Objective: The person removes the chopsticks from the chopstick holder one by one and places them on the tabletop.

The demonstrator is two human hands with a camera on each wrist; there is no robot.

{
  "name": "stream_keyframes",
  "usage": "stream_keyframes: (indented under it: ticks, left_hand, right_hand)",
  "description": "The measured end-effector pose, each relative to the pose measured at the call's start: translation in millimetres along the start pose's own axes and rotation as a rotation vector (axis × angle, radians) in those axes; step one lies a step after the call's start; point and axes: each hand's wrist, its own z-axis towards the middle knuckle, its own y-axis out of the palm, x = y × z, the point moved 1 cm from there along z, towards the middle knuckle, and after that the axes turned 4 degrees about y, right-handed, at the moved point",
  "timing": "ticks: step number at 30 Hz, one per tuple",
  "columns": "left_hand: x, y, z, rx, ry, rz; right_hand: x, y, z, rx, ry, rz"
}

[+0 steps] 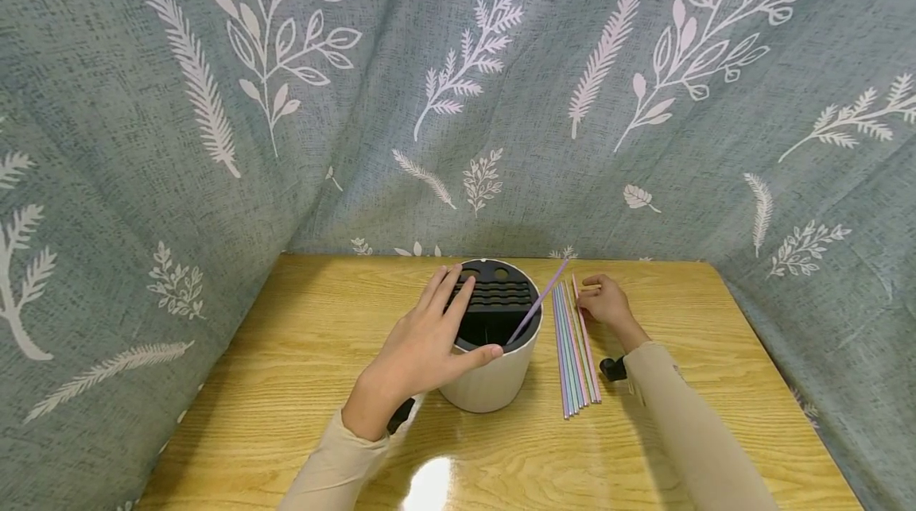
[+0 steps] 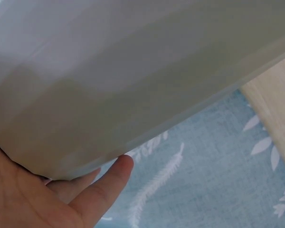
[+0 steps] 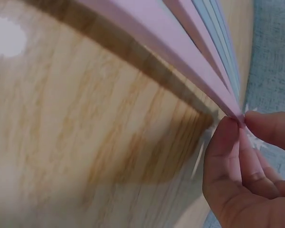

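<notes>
— What am I seeing on the right wrist view?

— I'm looking at my right hand (image 3: pixel 247 175) pinching the tip of a pink straw (image 3: pixel 147 28) between thumb and fingertips (image 3: pixel 223 142).

— Anything beside it?

— More pastel straws (image 3: pixel 213 28) are lying just beside it, pink then pale blue, running along the wooden table (image 3: pixel 61 142). The pinched straw is casting a shadow there. Grey leaf-print cloth (image 3: pixel 275 52) is showing at the right edge.

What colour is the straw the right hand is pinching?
Pink. The right hand pinches the pink straw at its tip; clearest in the right wrist view.
</notes>
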Motion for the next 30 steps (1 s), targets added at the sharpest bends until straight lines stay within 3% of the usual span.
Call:
stream_keyframes:
  ticks: [7,11,15,21,25,30]
  left_hand:
    - [0.0,-0.5,0.4,0.008,0.002,-0.004]
    - [0.3,-0.6,0.6,0.002,0.0,-0.002]
    - [-0.1,0.1,0.5,-0.001,0.004,0.005]
    - [-0.1,0.3,0.2,0.004,0.013,0.005]
    - [-0.5,0.0,0.5,0.019,0.016,0.013]
    - [-0.6,0.1,1.1,0.024,0.019,0.018]
  right_hand:
    - [0.2,1.0,-1.1,-0.01,0.022,0.024]
    - [-3.1,1.4,-8.1,0.007,-0.01,0.052]
    - [-19.6,2.5,-26.7,0.04,-0.126,0.133]
    - [-61.4,7.0,-69.5,0.053,-0.36,0.353]
    - [-84.6,9.9,-99.6,0.001,-0.503,0.453]
    - [-103.8,14.8,-127.0,-0.112,-0.691,0.471]
